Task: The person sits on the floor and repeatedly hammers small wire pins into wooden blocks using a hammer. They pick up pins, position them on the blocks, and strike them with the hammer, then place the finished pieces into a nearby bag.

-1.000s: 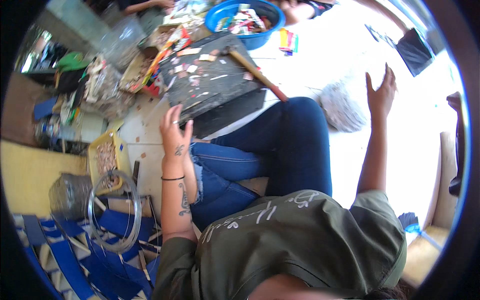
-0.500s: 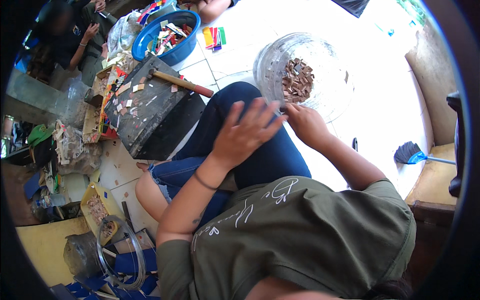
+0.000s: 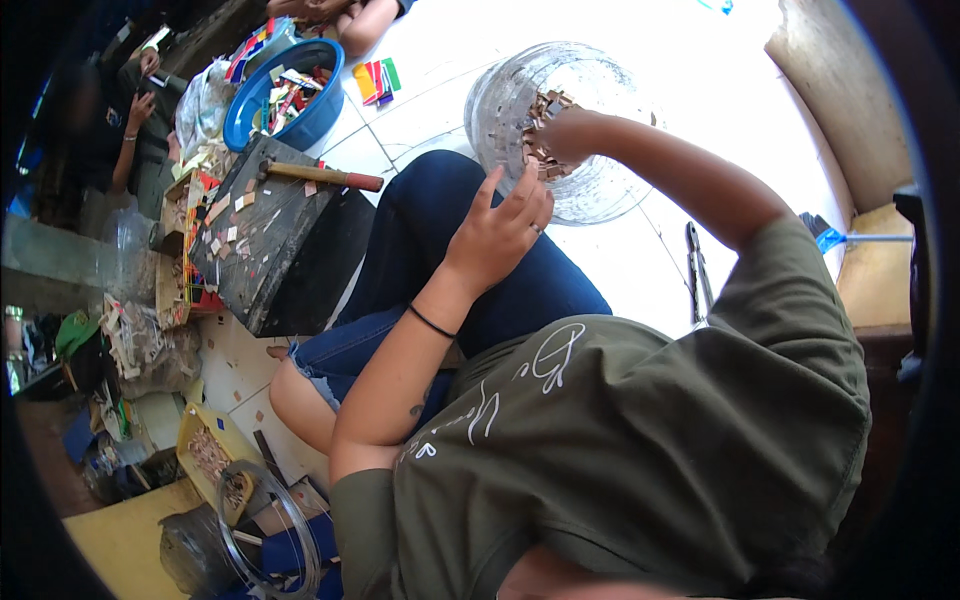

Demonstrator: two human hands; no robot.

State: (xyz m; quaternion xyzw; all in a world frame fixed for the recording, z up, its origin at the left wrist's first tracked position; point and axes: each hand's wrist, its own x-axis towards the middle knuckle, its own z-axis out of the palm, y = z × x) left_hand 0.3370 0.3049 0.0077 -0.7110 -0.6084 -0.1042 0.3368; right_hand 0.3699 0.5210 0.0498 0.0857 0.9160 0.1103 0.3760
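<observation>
A clear round plastic tub (image 3: 490, 100) stands on the floor in front of me. In it lies a heap of small brown rectangular pieces (image 3: 541, 152). My right hand (image 3: 570, 135) reaches down into the tub among these pieces; its fingertips are hidden, so its grip does not show. Beside the tub's near rim, above my knee, my left hand (image 3: 500, 228) is raised with its fingers apart. I see nothing held in it.
Left of my knee a dark block (image 3: 290, 245) bears a wooden-handled hammer (image 3: 325, 176) and scattered chips. Behind it are a blue basin (image 3: 333, 100) of coloured strips and a person (image 3: 125, 140). A yellow tray (image 3: 190, 440), wire coil (image 3: 228, 525) and dark tool (image 3: 696, 270) lie nearer.
My right hand has gone from near my knee, beside the left hand, into the tub among the brown pieces. The left hand has turned, staying above my knee. The whole view has shifted.
</observation>
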